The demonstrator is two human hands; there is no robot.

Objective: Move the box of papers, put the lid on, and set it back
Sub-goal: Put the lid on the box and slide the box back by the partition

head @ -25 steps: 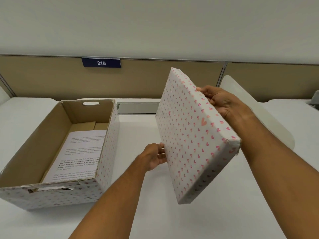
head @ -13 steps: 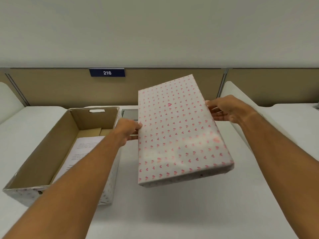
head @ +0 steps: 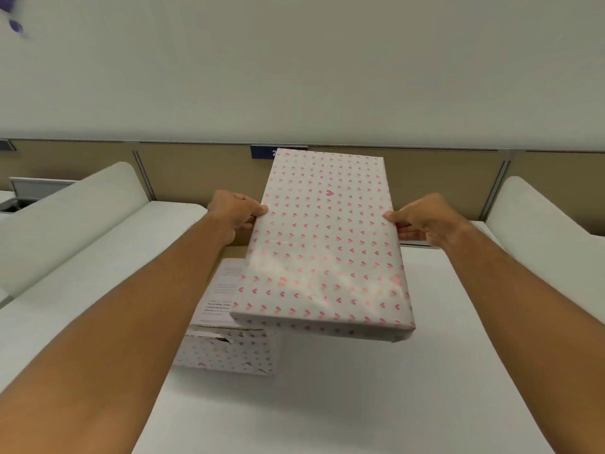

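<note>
The lid (head: 324,244), white with small pink hearts, is held flat in the air, top side up. My left hand (head: 234,213) grips its left long edge and my right hand (head: 422,219) grips its right long edge. Below it stands the open box (head: 226,352) in the same heart paper, on the white table (head: 360,404). The lid hangs above the box and to its right, hiding most of it. A strip of the printed papers (head: 221,290) shows inside the box, left of the lid.
A tan partition (head: 196,172) runs along the back of the table, with a blue number sign (head: 262,152) partly hidden behind the lid. White curved dividers rise at the left (head: 75,217) and the right (head: 540,217).
The lid went from tilted on edge at the right to flat and level, and shifted left over the box. My left hand moved up to the lid's left edge.
</note>
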